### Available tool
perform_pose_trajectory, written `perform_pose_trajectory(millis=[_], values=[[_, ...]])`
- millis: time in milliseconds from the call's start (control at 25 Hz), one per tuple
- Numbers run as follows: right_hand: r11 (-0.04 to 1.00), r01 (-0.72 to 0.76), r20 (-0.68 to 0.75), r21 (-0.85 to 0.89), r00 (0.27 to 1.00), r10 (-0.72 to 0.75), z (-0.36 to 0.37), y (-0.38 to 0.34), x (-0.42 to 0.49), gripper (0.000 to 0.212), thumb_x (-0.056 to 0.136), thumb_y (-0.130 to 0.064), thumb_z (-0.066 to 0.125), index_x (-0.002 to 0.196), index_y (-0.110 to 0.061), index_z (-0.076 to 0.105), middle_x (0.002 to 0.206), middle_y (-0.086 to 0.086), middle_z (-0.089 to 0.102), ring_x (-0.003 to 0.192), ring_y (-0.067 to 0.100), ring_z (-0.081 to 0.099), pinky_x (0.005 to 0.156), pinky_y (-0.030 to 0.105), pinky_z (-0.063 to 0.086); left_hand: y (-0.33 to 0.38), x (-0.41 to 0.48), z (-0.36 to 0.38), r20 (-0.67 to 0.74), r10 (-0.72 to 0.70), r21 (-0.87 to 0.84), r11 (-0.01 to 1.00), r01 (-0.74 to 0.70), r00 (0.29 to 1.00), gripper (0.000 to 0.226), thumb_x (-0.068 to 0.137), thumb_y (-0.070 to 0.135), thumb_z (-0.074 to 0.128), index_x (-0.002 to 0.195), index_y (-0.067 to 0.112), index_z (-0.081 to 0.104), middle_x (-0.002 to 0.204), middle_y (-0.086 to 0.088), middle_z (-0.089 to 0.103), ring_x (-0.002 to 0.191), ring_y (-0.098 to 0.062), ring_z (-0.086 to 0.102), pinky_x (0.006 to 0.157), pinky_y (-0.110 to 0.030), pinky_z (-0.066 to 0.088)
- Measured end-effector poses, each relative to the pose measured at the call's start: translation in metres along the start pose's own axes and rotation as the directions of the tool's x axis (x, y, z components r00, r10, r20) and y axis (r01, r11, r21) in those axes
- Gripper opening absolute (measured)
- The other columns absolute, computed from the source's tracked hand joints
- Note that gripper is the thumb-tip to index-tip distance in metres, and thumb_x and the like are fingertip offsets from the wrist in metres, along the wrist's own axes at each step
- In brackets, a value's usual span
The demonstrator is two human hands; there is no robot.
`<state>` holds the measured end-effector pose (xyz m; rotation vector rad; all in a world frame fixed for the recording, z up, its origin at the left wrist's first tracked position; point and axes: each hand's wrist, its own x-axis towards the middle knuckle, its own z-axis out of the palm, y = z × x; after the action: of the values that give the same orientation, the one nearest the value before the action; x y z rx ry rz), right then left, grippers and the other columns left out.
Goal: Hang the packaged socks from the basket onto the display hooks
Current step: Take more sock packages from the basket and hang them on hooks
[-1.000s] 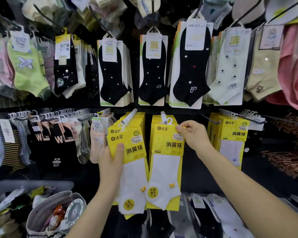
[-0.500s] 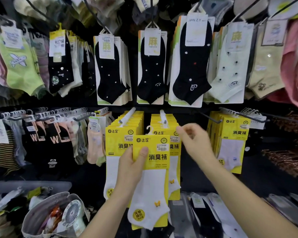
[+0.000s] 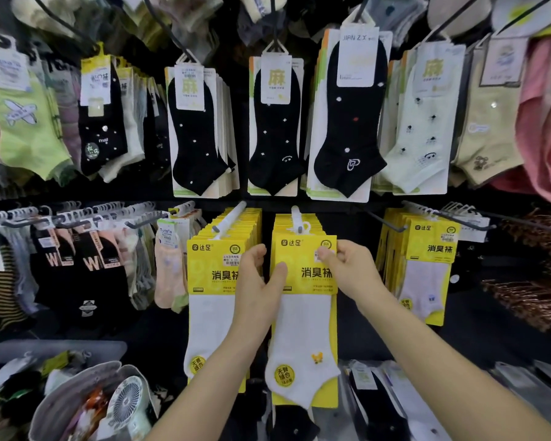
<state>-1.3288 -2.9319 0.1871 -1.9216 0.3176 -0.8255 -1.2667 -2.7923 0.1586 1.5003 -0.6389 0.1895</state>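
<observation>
1. Left hand [image 3: 255, 281]: grips the left edge of one sock pack [image 3: 304, 316]. The thumb lies flat on the card face and the fingers curl behind the edge.
2. Right hand [image 3: 352, 268]: pinches the same pack's upper right corner, fingers bent over the yellow header.
3. The held pack sits at the front of the middle yellow stack, under the middle white hook [image 3: 297, 218]. Its white hanger tab is at the hook's tip; I cannot tell whether it is threaded on.
4. Orientation: long axis vertical, header up, foot of the sock down, printed face toward the camera.
5. Look: yellow backing card with black characters, one white ankle sock, a small yellow motif low on the sock, and a round yellow sticker near the bottom.
6. Count of yellow stacks: three. The left stack [image 3: 210, 297] hangs on its own white hook [image 3: 233, 214], just beside the left hand. The right stack [image 3: 427, 268] hangs well apart.
7. Row above: three stacks of black socks on pale cards [image 3: 269, 122].
8. Bottom left: one grey bag [image 3: 77, 386] holding one small white fan [image 3: 126, 399].
</observation>
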Motion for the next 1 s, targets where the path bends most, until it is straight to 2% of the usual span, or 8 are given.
perform_pose_trajectory(millis=[120, 240, 320, 440, 520, 640, 800, 1000], values=[[0.995, 0.007, 0.022, -0.099, 1.0, -0.005, 0.007, 0.004, 0.001, 0.018, 0.091, -0.028, 0.057, 0.086, -0.013, 0.066, 0.088, 0.015, 0.071, 0.084, 0.03, 0.068, 0.076, 0.049, 0.055, 0.002, 0.013, 0.006, 0.059, -0.034, 0.095, 0.995, 0.028, 0.998, 0.062, 0.09, 0.026, 0.057, 0.144, 0.017, 0.028, 0.145, 0.002, 0.037, 0.132, -0.011, 0.035, 0.1, -0.023, 0.031], [0.987, 0.001, -0.003, -0.162, 1.0, -0.002, 0.009, 0.007, 0.0, 0.02, 0.088, -0.034, 0.059, 0.084, -0.015, 0.064, 0.083, 0.006, 0.071, 0.081, 0.025, 0.067, 0.07, 0.042, 0.055, 0.005, 0.025, 0.012, 0.101, -0.109, 0.102, 0.99, 0.098, 0.989, 0.068, 0.091, 0.032, 0.055, 0.148, 0.02, 0.02, 0.149, 0.004, 0.031, 0.136, -0.009, 0.03, 0.098, -0.021, 0.027], [0.953, 0.009, -0.122, -0.303, 0.991, -0.048, 0.008, 0.013, -0.003, 0.027, 0.081, -0.045, 0.063, 0.092, -0.021, 0.056, 0.087, -0.006, 0.062, 0.08, 0.016, 0.061, 0.061, 0.032, 0.049, 0.003, 0.029, 0.014, 0.126, -0.109, 0.036, 0.994, 0.105, 0.986, 0.051, 0.092, 0.029, 0.054, 0.138, 0.029, 0.033, 0.133, 0.015, 0.045, 0.115, 0.016, 0.042, 0.089, -0.007, 0.035], [0.978, 0.052, -0.092, -0.2, 0.993, -0.071, 0.011, 0.02, -0.005, 0.06, 0.078, -0.044, 0.068, 0.128, -0.027, 0.04, 0.116, -0.013, 0.047, 0.107, 0.008, 0.05, 0.085, 0.029, 0.046, -0.002, 0.03, 0.017, 0.152, -0.071, -0.06, 0.995, 0.08, 0.986, 0.034, 0.094, 0.02, 0.052, 0.113, 0.045, 0.039, 0.093, 0.038, 0.054, 0.078, 0.035, 0.045, 0.061, 0.006, 0.038], [0.999, 0.029, 0.059, 0.031, 0.998, -0.03, 0.02, 0.023, -0.004, 0.06, 0.082, -0.032, 0.068, 0.132, -0.034, 0.036, 0.116, -0.021, 0.055, 0.109, -0.001, 0.055, 0.089, 0.024, 0.047, -0.008, 0.028, 0.019, 0.166, -0.05, -0.124, 0.99, 0.071, 0.985, 0.037, 0.095, 0.019, 0.05, 0.116, 0.047, 0.041, 0.092, 0.038, 0.059, 0.085, 0.03, 0.05, 0.067, 0.003, 0.041], [0.989, 0.032, 0.1, 0.145, 0.994, -0.047, 0.03, 0.036, -0.001, 0.069, 0.083, -0.019, 0.069, 0.137, -0.031, 0.028, 0.109, -0.02, 0.061, 0.1, -0.009, 0.059, 0.081, 0.012, 0.048, -0.02, 0.024, 0.02, 0.179, -0.062, -0.192, 0.977, 0.096, 0.982, 0.048, 0.097, 0.02, 0.047, 0.139, 0.035, 0.031, 0.113, 0.031, 0.054, 0.095, 0.024, 0.052, 0.074, -0.001, 0.044], [0.978, -0.01, 0.118, 0.206, 0.993, -0.014, 0.033, 0.059, -0.008, 0.062, 0.084, -0.024, 0.067, 0.137, -0.021, 0.037, 0.117, -0.007, 0.064, 0.109, 0.009, 0.061, 0.094, 0.03, 0.049, -0.044, 0.011, 0.018, 0.252, -0.115, -0.173, 0.972, 0.162, 0.961, 0.036, 0.097, 0.031, 0.043, 0.133, 0.034, 0.044, 0.121, 0.021, 0.058, 0.102, 0.016, 0.055, 0.076, -0.002, 0.044], [0.961, -0.063, 0.157, 0.271, 0.987, 0.02, 0.044, 0.07, -0.017, 0.059, 0.082, -0.015, 0.069, 0.134, -0.017, 0.04, 0.116, 0.001, 0.064, 0.105, 0.015, 0.063, 0.091, 0.037, 0.052, -0.058, 0.001, 0.023, 0.256, -0.305, -0.306, 0.874, 0.376, 0.917, 0.044, 0.095, 0.048, 0.038, 0.125, 0.023, 0.058, 0.12, -0.002, 0.066, 0.111, -0.019, 0.062, 0.099, -0.042, 0.047]])
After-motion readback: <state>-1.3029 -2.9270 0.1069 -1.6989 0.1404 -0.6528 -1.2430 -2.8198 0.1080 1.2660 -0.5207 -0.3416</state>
